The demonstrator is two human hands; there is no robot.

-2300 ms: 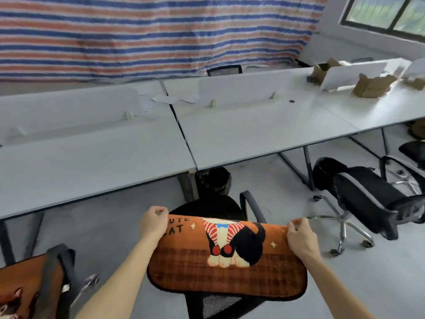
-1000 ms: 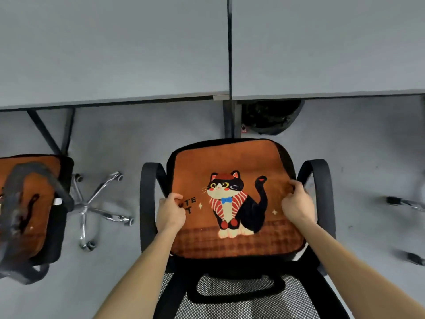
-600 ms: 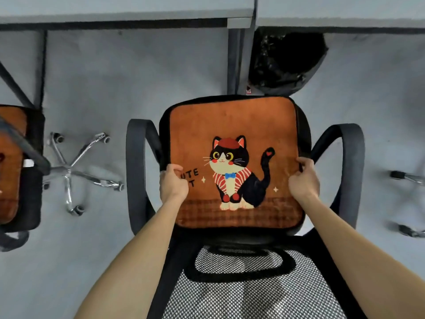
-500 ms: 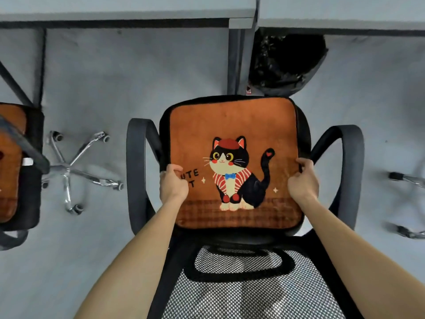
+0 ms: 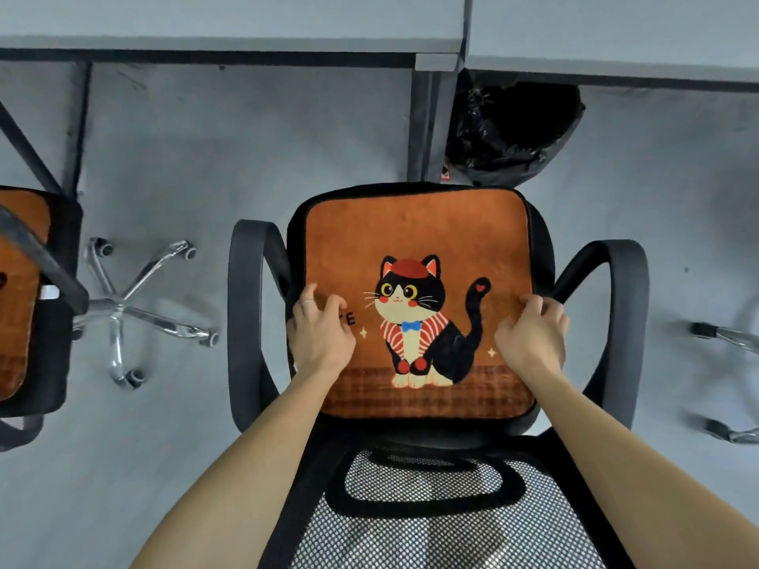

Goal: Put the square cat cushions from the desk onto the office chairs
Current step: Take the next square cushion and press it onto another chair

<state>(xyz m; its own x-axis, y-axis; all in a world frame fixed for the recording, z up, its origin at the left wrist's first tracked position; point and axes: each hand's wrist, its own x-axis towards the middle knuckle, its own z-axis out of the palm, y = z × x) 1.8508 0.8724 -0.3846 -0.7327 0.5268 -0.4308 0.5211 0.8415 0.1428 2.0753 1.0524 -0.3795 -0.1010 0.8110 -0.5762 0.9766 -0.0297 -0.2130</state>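
Note:
The orange square cat cushion [image 5: 415, 236] lies flat on the seat of a black office chair [image 5: 250, 322], between its two armrests. My left hand [image 5: 320, 334] rests on the cushion's left edge with its fingers loosened and partly lifted. At the cushion's right edge, my right hand [image 5: 530, 334] has its fingers curled over the border. The chair's mesh backrest [image 5: 431, 507] is just below my arms.
A second chair at the far left carries another orange cushion [image 5: 20, 297], and its chrome wheel base [image 5: 123, 310] stands on the grey floor. The grey desk edge [image 5: 246, 30] runs along the top, with a black bin bag [image 5: 513, 129] beneath it. Another chair base [image 5: 731, 342] shows at the right.
The cushion went from held above the chair to lying flat on the seat. In the last half second my left fingers have loosened and slid inward on it.

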